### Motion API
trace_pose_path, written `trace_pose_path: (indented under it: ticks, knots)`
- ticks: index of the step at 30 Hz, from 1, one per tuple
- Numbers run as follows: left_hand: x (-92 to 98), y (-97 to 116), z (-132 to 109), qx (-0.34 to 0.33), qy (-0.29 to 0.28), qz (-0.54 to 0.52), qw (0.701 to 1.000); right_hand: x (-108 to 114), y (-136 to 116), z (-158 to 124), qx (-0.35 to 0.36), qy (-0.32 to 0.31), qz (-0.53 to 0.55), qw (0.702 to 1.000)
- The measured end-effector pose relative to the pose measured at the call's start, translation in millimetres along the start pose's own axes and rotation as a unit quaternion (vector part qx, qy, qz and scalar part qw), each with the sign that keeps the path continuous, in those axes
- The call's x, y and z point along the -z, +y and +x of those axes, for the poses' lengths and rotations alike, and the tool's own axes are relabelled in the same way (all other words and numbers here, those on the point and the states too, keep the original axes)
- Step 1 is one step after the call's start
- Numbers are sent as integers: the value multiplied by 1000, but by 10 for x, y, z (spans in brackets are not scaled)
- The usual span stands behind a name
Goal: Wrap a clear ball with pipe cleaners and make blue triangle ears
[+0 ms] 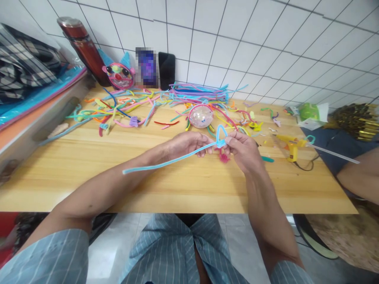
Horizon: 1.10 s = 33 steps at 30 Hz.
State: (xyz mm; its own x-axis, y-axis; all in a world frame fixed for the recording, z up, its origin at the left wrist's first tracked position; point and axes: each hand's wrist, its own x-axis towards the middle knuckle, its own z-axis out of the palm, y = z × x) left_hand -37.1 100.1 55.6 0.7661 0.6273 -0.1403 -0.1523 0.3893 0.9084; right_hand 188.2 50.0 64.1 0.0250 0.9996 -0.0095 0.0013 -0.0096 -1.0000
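A light-blue pipe cleaner [168,162] is bent into a small pointed loop at one end, and its long straight tail stretches to the left across my left forearm. My right hand [243,150] pinches the loop's lower corner between thumb and fingers. On the tail close to the loop, the curled fingers of my left hand [191,144] hold the same pipe cleaner. Just beyond my hands lies a clear round ornament [201,116] with a pink rim and speckled filling. Partly below my right fingers is a pink pipe-cleaner piece [224,157].
Coloured pipe cleaners [198,94] lie bundled and scattered along the tiled wall. A decorated face ornament [120,75], a red flask [85,49] and a black phone [167,71] stand at back left. At right are a yellow glue gun [292,150] and another person's arm [359,175].
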Motion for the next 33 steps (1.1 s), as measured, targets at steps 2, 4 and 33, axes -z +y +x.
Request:
trace_pose_path:
  ticks: [2,4,33]
  knots:
    - [6,-28,-11,-39,0,29,999,-11,-9,-1,-1,6,9,1000]
    - [-9,-72,-17,-85,15,58,995,-25,-9,-3,6,13,15,1000]
    - [-442,-360,-28,-209,232,-41,949,-642,324,-168,166,196,97,962]
